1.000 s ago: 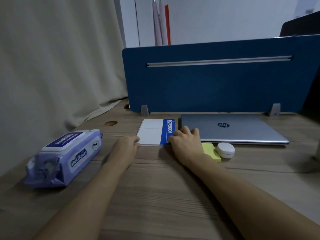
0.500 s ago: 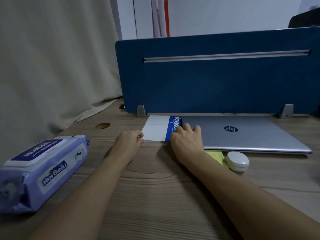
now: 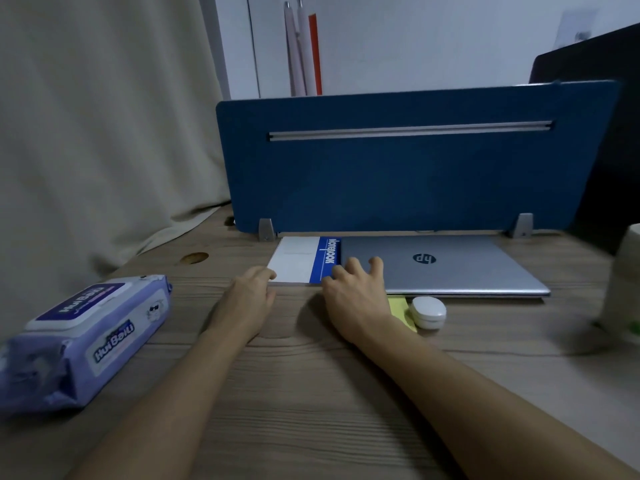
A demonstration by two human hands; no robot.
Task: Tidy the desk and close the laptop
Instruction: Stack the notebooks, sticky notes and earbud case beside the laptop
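A closed silver laptop (image 3: 450, 268) lies flat on the wooden desk (image 3: 311, 393) in front of a blue divider (image 3: 398, 181). A white notebook with a blue spine (image 3: 298, 259) lies right beside its left edge. My left hand (image 3: 246, 303) has its curled fingertips on the notebook's near left corner. My right hand (image 3: 356, 296) is at the notebook's near right corner, fingers spread over the spine and the laptop's front left corner. A yellow sticky-note pad (image 3: 400, 306) and a white oval case (image 3: 428, 311) sit just in front of the laptop.
A purple pack of wet wipes (image 3: 86, 337) lies at the desk's left. A pale blurred container (image 3: 623, 282) stands at the right edge. A beige curtain (image 3: 104, 133) hangs along the left. A round cable hole (image 3: 194, 258) is left of the notebook.
The notebook has slid back toward the divider, alongside the laptop. My right hand's fingers have spread apart. The view has shifted, and the container now shows at the right.
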